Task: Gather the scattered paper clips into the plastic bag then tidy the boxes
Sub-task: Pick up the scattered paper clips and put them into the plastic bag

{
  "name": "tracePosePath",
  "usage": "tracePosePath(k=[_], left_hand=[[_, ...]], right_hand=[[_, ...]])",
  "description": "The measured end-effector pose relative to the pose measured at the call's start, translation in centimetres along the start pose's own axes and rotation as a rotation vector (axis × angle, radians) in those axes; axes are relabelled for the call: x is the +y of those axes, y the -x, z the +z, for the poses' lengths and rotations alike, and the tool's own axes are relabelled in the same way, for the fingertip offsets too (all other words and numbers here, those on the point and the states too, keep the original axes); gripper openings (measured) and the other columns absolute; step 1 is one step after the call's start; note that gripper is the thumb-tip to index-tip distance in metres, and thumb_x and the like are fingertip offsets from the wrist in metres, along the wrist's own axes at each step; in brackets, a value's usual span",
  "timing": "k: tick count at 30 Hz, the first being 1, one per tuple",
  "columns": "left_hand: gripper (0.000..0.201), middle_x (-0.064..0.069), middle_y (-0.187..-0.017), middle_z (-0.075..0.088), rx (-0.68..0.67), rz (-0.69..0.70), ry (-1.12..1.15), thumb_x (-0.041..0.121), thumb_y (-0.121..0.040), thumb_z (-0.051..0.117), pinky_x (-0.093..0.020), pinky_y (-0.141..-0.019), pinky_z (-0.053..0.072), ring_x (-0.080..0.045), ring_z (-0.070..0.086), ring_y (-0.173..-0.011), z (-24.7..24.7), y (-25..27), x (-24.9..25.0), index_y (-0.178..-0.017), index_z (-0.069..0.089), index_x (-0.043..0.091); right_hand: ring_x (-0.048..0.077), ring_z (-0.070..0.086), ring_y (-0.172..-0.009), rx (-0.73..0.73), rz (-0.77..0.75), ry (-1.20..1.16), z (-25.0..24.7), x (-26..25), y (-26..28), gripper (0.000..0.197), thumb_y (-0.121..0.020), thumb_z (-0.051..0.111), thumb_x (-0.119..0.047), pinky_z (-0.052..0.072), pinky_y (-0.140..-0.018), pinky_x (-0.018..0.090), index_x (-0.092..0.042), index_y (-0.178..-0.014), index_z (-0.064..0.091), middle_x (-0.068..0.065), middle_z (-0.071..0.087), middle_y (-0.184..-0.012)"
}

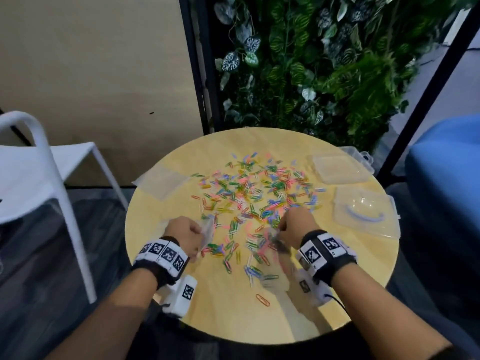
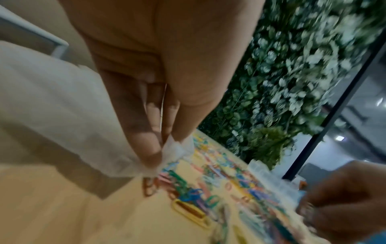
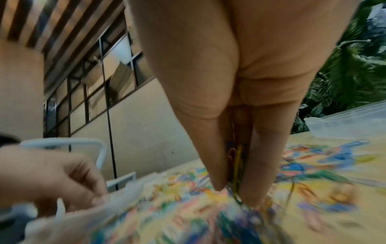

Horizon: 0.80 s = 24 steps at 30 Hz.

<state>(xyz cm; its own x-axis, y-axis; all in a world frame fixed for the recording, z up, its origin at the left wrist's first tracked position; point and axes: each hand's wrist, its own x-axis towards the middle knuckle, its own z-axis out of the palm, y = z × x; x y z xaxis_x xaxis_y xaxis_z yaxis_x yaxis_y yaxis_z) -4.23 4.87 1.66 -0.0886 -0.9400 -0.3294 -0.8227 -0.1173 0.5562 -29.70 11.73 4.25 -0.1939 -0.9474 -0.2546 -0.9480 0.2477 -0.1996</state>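
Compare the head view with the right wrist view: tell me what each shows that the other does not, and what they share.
Only the head view shows the whole round table, a second flat plastic bag lying at its left edge, both clear boxes whole, and a stray orange clip near the front.

Only the right wrist view shows the right hand pinching a few clips between its fingers.

Both show the scattered paper clips, the left hand holding the plastic bag, the white chair and the plant wall.
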Motion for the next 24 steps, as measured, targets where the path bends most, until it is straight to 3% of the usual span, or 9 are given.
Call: tracePosePath(k=[3, 5, 9, 10, 13, 16, 20, 22, 24], left_hand=[[0.021, -0.018, -0.072, 0.064, -0.008, 0.090, 0.005, 0.001, -0.090, 0.056, -0.046, -0.064, 0.063, -0.030, 0.063, -0.059, 0.7, -0.3, -0.2, -0.074, 0.059, 0.014], [0.021, -0.018, -0.078, 0.066, -0.012, 0.150, -0.031, 0.003, -0.091, 0.054, -0.042, -0.062, 0.063, -0.033, 0.069, -0.067, 0.7, -0.1, 0.5, -0.075, 0.057, 0.016], [0.019, -0.028, -0.087, 0.070, -0.051, 0.246, -0.006, 0.008, -0.091, 0.053, -0.045, -0.066, 0.061, -0.039, 0.067, -0.071, 1.0, -0.2, 2.1, -0.077, 0.061, 0.018], [0.020, -0.026, -0.086, 0.070, -0.056, 0.272, 0.012, 0.009, -0.092, 0.053, -0.041, -0.067, 0.061, -0.038, 0.066, -0.070, 1.1, -0.1, 2.5, -0.079, 0.064, 0.019], [0.024, -0.007, -0.078, 0.071, -0.041, 0.333, 0.068, 0.011, -0.094, 0.054, -0.020, -0.061, 0.049, -0.019, 0.066, -0.064, 1.4, 0.2, 3.4, -0.084, 0.074, 0.020], [0.028, -0.007, -0.071, 0.070, -0.010, 0.343, 0.175, 0.007, -0.095, 0.054, -0.015, -0.051, 0.050, -0.017, 0.072, -0.061, 1.5, 0.5, 3.8, -0.075, 0.069, 0.022], [0.019, -0.017, -0.081, 0.074, 0.025, 0.307, 0.348, 0.007, -0.097, 0.058, -0.028, -0.061, 0.063, -0.026, 0.075, -0.068, 1.1, 0.2, 3.6, -0.108, 0.072, 0.004], [0.019, -0.017, -0.086, 0.075, -0.006, 0.322, 0.347, 0.008, -0.096, 0.059, -0.030, -0.062, 0.063, -0.026, 0.075, -0.066, 0.9, 0.2, 3.6, -0.109, 0.072, 0.003], [0.018, -0.013, -0.093, 0.074, -0.028, 0.365, 0.312, 0.008, -0.096, 0.060, -0.030, -0.065, 0.063, -0.023, 0.074, -0.064, 0.6, 0.3, 3.6, -0.106, 0.074, 0.005]], right_hand=[[0.008, 0.044, -0.044, 0.053, -0.050, -0.193, -0.6, -0.5, -1.0, 0.043, -0.087, 0.066, -0.024, 0.032, -0.045, 0.015, -0.020, -0.047, 0.052, -0.004, 0.050, -0.048], [0.006, 0.054, -0.047, 0.085, -0.078, -0.360, -0.7, -0.9, -1.6, 0.032, -0.085, 0.070, -0.024, 0.040, -0.046, 0.016, -0.019, -0.053, 0.065, -0.003, 0.063, -0.055], [0.025, 0.071, -0.070, 0.106, -0.073, -1.046, 0.0, -2.9, -2.4, 0.010, -0.081, 0.075, -0.011, 0.060, -0.070, 0.031, -0.001, -0.079, 0.075, 0.016, 0.073, -0.078], [0.027, 0.069, -0.074, 0.071, -0.052, -1.217, 0.2, -3.7, -2.5, 0.013, -0.081, 0.074, -0.008, 0.061, -0.073, 0.033, 0.005, -0.084, 0.073, 0.019, 0.071, -0.082], [0.023, 0.064, -0.075, -0.051, -0.003, -1.484, 1.4, -6.2, -3.0, 0.023, -0.084, 0.069, -0.003, 0.060, -0.070, 0.023, 0.017, -0.094, 0.065, 0.017, 0.063, -0.083], [0.014, 0.064, -0.065, -0.084, 0.043, -1.521, 2.5, -7.6, -3.4, 0.011, -0.088, 0.064, -0.003, 0.060, -0.070, 0.022, 0.008, -0.089, 0.065, 0.012, 0.061, -0.076], [0.018, 0.064, -0.063, -0.129, 0.100, -1.320, 4.0, -7.4, -4.3, 0.017, -0.085, 0.066, -0.002, 0.056, -0.081, 0.041, -0.003, -0.068, 0.062, 0.012, 0.062, -0.069], [0.024, 0.062, -0.068, -0.171, 0.103, -1.228, 4.0, -7.8, -3.9, 0.013, -0.072, 0.071, -0.008, 0.054, -0.083, 0.052, 0.003, -0.072, 0.065, 0.019, 0.063, -0.073], [0.028, 0.060, -0.074, -0.198, 0.111, -1.238, 4.0, -8.0, -3.5, 0.027, -0.063, 0.070, -0.008, 0.050, -0.087, 0.057, 0.007, -0.085, 0.068, 0.024, 0.064, -0.081]])
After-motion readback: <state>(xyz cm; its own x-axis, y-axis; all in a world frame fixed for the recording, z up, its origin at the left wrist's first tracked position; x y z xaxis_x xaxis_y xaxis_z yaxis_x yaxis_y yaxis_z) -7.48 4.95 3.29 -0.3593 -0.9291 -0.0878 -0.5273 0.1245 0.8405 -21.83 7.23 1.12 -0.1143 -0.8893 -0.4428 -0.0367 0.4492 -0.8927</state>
